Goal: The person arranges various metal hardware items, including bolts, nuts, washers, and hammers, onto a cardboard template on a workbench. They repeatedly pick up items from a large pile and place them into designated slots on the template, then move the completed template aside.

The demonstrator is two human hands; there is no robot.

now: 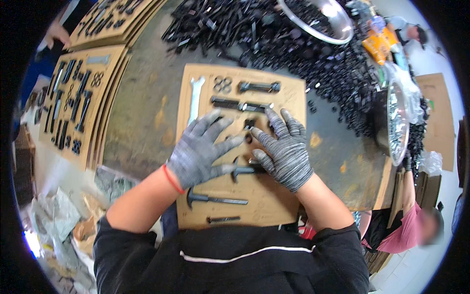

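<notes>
Both my hands wear grey-striped knit gloves above a brown cardboard sheet. My left hand has its fingers spread over the sheet's middle, with nothing seen in it. My right hand is stretched out on the right, fingertips by a small black nut and a black ring. On the sheet lie an open-end wrench, several black rings, a thick bolt and a row of black bolts. Nearer me are a T-shaped black bolt and a short bolt. My hands partly hide other parts.
A big heap of black bolts and nuts covers the table's far side, with a metal bowl in it. Another bowl stands right. Stacked cardboard sheets with parts lie left. A person in pink is at right; another person's hand shows upper left.
</notes>
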